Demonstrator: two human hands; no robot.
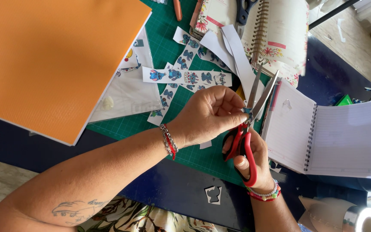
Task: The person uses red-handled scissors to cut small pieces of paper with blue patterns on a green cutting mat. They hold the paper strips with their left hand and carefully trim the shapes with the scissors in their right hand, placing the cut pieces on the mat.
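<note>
Here the right hand (249, 160) holds a pair of scissors (250, 124) with red and black handles; its fingers pass through the loops and its grip is clenched on them; the blades stand open and point up and away from the person. The left hand (211, 114) comes from the left side; its thumb and fingers pinch a small piece of paper (247, 112) just where the two blades meet, so this grip is closed on the paper piece. Both hands are above the near edge of a green cutting mat (181, 154) that lies on the dark blue bench (181, 189).

On the mat, behind the left hand, lie several paper strips (185, 76) printed with small blue cartoon figures; some plain white strips cross over them. A big orange sheet (52, 60) covers the left part of the view. To the right of the scissors lies an open spiral notebook (336, 137) with lined pages; another spiral notebook with flowers (280, 34) is at the top, and a second pair of scissors (243, 10) rests beside it. A small cut-out scrap (213, 194) lies on the bench near the person; a shiny roll of tape (363, 219) is in the lower right corner.
</note>
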